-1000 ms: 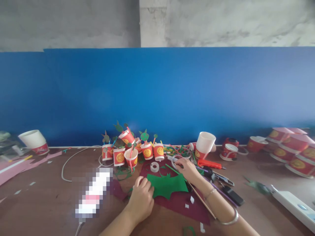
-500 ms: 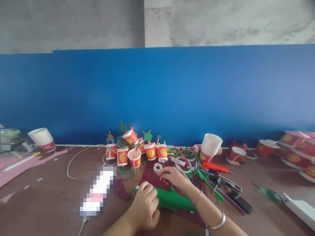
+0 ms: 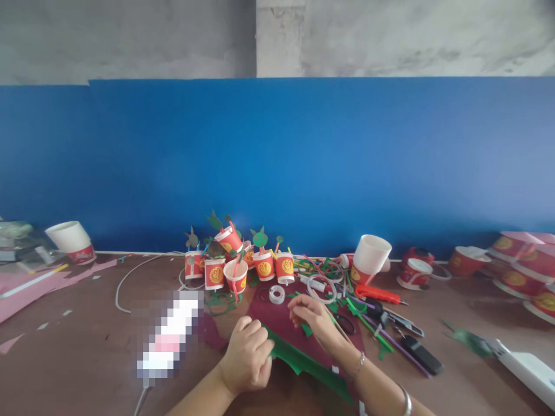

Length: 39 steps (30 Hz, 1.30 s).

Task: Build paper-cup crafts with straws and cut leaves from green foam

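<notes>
My left hand [image 3: 248, 353] is closed in a fist at the upper left end of a green sheet of paper [image 3: 310, 370], gripping it. The sheet slants down to the right, under my right forearm. My right hand [image 3: 313, 320] hovers over a dark red sheet [image 3: 277, 315], its fingers curled together; whatever they may pinch is hidden. Just beyond its fingertips lies a white roll of tape [image 3: 277, 294]. Black-handled scissors [image 3: 346, 325] lie partly behind the right wrist.
Decorated red paper cups [image 3: 263, 266] with green cutouts stand at the back. Stacked white cups [image 3: 372, 253], an orange utility knife [image 3: 377, 294], straws and black keys [image 3: 421, 353] lie to the right. A blurred-out device [image 3: 171, 335] with a cable lies left; pink paper [image 3: 30, 292] is farther left.
My right hand has drawn back a little from the tape roll, to the right and down. The green paper now slopes more steeply down to the right. My left hand has kept its grip.
</notes>
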### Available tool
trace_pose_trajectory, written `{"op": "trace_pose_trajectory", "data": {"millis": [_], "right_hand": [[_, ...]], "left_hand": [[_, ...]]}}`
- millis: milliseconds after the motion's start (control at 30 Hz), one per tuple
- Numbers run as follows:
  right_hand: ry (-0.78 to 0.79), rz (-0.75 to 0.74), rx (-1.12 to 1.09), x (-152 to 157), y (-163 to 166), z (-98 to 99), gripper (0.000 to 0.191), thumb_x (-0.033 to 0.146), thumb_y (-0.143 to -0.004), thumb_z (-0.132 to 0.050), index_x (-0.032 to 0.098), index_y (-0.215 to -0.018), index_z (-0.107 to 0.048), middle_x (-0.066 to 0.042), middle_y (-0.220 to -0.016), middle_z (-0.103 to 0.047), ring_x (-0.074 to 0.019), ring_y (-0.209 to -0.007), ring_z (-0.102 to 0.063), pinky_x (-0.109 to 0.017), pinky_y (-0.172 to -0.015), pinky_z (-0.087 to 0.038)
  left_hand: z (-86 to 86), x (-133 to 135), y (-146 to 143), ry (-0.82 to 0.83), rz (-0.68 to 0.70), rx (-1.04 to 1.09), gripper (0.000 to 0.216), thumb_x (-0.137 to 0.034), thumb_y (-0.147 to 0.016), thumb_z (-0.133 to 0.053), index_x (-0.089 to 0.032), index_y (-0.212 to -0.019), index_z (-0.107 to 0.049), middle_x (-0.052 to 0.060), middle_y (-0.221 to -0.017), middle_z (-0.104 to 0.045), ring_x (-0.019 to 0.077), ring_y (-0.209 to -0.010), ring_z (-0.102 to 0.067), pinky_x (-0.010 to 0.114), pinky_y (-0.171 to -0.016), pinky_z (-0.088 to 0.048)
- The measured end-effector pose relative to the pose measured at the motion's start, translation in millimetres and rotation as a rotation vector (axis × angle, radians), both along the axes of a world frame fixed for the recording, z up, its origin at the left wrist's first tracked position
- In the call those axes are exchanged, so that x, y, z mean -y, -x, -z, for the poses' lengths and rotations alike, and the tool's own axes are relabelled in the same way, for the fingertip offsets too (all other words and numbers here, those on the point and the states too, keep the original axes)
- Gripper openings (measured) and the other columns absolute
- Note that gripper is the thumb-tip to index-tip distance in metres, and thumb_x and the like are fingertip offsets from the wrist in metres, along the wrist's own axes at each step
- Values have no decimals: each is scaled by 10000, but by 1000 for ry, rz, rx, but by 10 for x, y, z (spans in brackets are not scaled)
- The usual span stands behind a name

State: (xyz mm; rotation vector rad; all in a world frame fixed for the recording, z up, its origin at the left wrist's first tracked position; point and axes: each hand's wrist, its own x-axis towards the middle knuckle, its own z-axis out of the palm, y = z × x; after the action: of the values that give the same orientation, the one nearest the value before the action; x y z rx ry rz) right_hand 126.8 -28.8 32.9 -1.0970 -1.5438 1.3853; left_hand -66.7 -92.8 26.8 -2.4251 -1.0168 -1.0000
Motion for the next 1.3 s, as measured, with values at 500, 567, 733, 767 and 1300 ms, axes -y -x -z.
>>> {"op": "trace_pose_trajectory", "data": {"millis": [500, 567, 733, 767, 1300], "right_hand": [[-536, -98, 1150, -242, 248, -345, 340, 260, -838, -492, 125, -1144, -548, -143, -1029, -675, -274, -943, -637, -319, -749, -453], [-515, -121, 1180, -264, 295, -387, 356, 277, -850, -482, 99, -1155, -531, -159, -1022, -677, -285, -935, -644, -323, -734, -458], [-509, -143, 1192, -335, 375, -454, 309, 314, -801, -552, 130, -1048, -576, -150, -1018, -679, -277, -900, -656, -293, -688, -450], [-508, -140, 1189, -359, 370, -474, 306, 328, -783, -571, 145, -1028, -580, -137, -992, -687, -273, -882, -659, -287, -676, -445], [-601, -194, 847, -103, 152, -263, 293, 291, -732, -607, 178, -1002, -590, -68, -985, -624, -207, -912, -587, -281, -801, -424]], "left_hand": [[197, -39, -178, 347, -171, -171, 85, -224, -677, -589, -157, -724, -613, 71, -729, -576, 219, -751, -474, 361, -686, -350], [177, -12, -203, 352, -183, -141, 146, -291, -711, -590, -158, -760, -623, 74, -763, -579, 229, -784, -480, 377, -716, -361], [132, -22, -193, 411, -200, -111, 219, -384, -754, -596, -172, -795, -626, 71, -872, -594, 235, -840, -492, 386, -742, -374], [118, -32, -182, 437, -192, -106, 222, -389, -753, -605, -178, -817, -627, 65, -898, -601, 235, -855, -495, 384, -749, -377], [185, -144, -50, 376, -278, 360, 435, -34, -699, -385, -149, -1102, -503, 113, -1032, -604, 251, -970, -553, 426, -831, -440]]}}
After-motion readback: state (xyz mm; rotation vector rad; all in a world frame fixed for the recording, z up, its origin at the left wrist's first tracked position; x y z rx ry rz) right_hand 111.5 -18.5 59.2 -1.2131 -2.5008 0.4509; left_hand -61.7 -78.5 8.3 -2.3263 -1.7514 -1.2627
